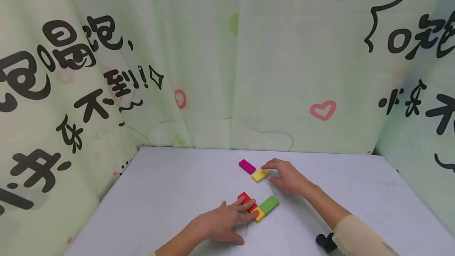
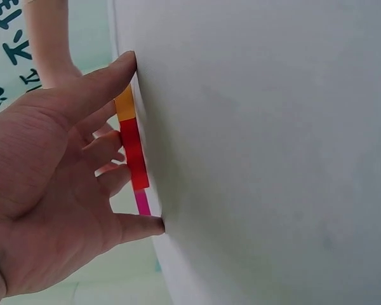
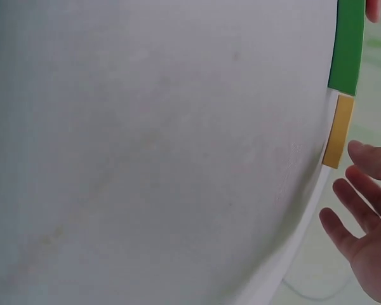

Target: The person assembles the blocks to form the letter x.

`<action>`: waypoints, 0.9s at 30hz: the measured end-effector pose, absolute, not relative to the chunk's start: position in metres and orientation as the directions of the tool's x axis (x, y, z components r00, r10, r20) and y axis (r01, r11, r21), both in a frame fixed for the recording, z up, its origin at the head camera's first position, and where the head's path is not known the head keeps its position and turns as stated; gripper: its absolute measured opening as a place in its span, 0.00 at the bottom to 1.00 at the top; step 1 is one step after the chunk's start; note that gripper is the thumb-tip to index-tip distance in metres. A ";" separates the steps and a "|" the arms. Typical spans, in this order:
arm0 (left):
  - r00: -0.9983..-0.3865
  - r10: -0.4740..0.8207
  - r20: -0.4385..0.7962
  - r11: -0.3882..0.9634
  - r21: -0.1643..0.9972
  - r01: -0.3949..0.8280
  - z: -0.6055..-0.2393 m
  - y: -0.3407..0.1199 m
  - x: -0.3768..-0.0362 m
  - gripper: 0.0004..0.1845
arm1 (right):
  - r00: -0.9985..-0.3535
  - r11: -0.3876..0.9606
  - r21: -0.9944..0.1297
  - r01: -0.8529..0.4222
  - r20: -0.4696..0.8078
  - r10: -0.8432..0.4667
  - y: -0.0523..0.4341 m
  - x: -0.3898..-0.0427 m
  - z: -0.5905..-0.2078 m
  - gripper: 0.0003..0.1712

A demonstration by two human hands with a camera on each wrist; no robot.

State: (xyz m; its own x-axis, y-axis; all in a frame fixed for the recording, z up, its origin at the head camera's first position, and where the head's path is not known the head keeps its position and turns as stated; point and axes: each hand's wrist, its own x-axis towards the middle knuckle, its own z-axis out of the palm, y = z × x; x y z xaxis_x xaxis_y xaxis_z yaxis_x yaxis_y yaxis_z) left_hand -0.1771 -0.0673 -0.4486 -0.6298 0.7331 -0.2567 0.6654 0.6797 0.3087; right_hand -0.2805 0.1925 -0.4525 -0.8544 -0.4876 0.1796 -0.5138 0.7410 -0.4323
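Observation:
My left hand point(image 1: 232, 218) is spread low over the table, its fingers lying across the red block point(image 1: 243, 196) and the orange block point(image 1: 261, 217). The orange block adjoins the red one and the green block point(image 1: 269, 204), forming a V. In the left wrist view, thumb and little finger reach the table on either side of the red block point(image 2: 134, 155). Farther back, my right hand point(image 1: 287, 177) has its fingers apart beside the yellow block point(image 1: 260, 175), fingertips close to its right end. The magenta block point(image 1: 247, 166) meets the yellow block's left end.
A white-covered table point(image 1: 170, 185) carries the blocks. Behind and beside it hangs a pale green curtain point(image 1: 270, 70) with black lettering and hearts. A black object point(image 1: 325, 243) lies near my right sleeve point(image 1: 359, 234).

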 end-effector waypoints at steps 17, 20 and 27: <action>-0.633 0.726 -0.267 0.686 0.330 0.648 -0.448 -0.067 -0.176 0.41 | -0.810 0.668 -0.495 -0.556 0.142 -0.569 0.186 -0.299 -0.453 0.21; -0.631 0.729 -0.266 0.684 0.325 0.654 -0.448 -0.067 -0.176 0.41 | -0.804 0.664 -0.497 -0.559 0.129 -0.581 0.184 -0.301 -0.455 0.20; -0.631 0.726 -0.274 0.688 0.309 0.657 -0.448 -0.067 -0.178 0.41 | -0.782 0.650 -0.486 -0.585 0.126 -0.610 0.184 -0.306 -0.458 0.19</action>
State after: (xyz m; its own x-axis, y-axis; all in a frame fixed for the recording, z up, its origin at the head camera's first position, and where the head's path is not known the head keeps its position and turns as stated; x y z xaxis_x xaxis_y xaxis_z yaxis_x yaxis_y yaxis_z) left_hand -0.1778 -0.0673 -0.4484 -0.6312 0.7256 -0.2739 0.6568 0.6879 0.3089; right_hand -0.3064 0.1840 -0.4579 -0.7821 -0.6103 0.1256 -0.5849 0.6495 -0.4858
